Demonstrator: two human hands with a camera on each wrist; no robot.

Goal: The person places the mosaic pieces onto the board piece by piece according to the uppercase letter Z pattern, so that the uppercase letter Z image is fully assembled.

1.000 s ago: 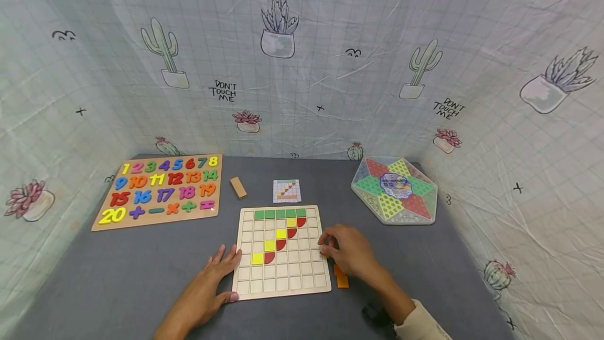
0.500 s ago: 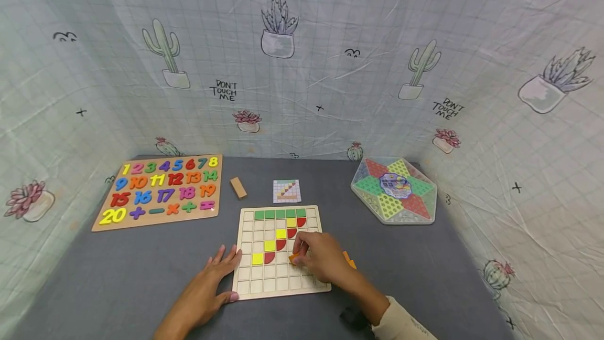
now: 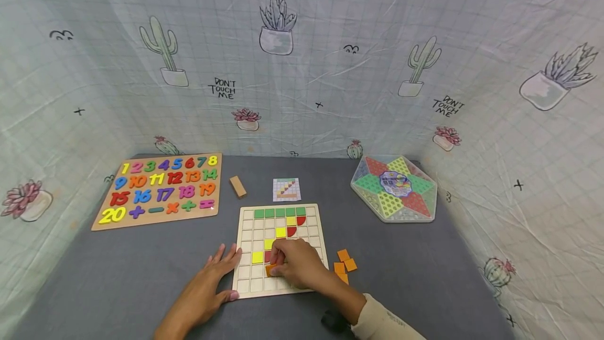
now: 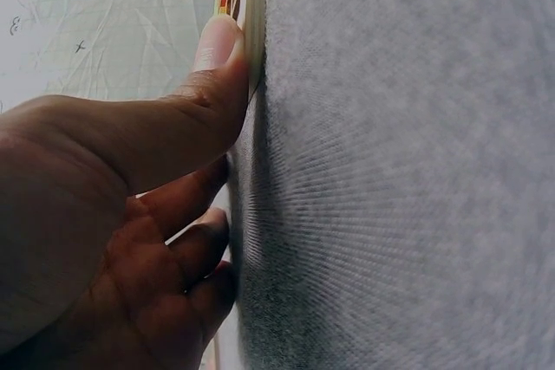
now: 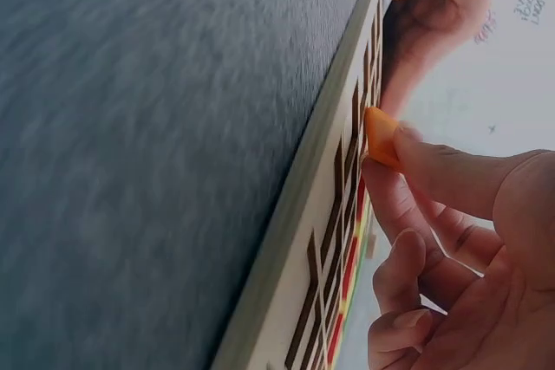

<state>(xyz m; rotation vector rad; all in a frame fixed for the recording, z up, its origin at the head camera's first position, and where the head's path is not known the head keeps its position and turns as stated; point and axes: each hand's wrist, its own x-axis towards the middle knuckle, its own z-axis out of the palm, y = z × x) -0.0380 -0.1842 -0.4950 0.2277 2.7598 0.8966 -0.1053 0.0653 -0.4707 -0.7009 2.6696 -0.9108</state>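
A wooden grid board [image 3: 302,284] lies on the dark tabletop, bearing a row of green squares [image 3: 280,212] and a diagonal of yellow squares [image 3: 257,257] beside red quarter-round tiles [image 3: 301,220]. Over its lower middle, my right hand [image 3: 298,264] pinches an orange square tile [image 5: 381,138] between thumb and fingers, tilted just at the grid surface. My left hand [image 3: 203,285] rests along the board's left edge, thumb and fingertips touching the rim with fingers spread. Several loose orange tiles [image 3: 349,265] lie right of the board.
Behind the board lie a small pattern card [image 3: 286,189] and a wooden block [image 3: 238,187]. A number board [image 3: 160,188] sits at the back left, a hexagonal game box [image 3: 395,189] at the back right. Printed cloth [image 3: 302,77] walls the table.
My right hand picked up an orange tile from the right of the board and carried it left across the grid. The left hand stays at the board's edge.
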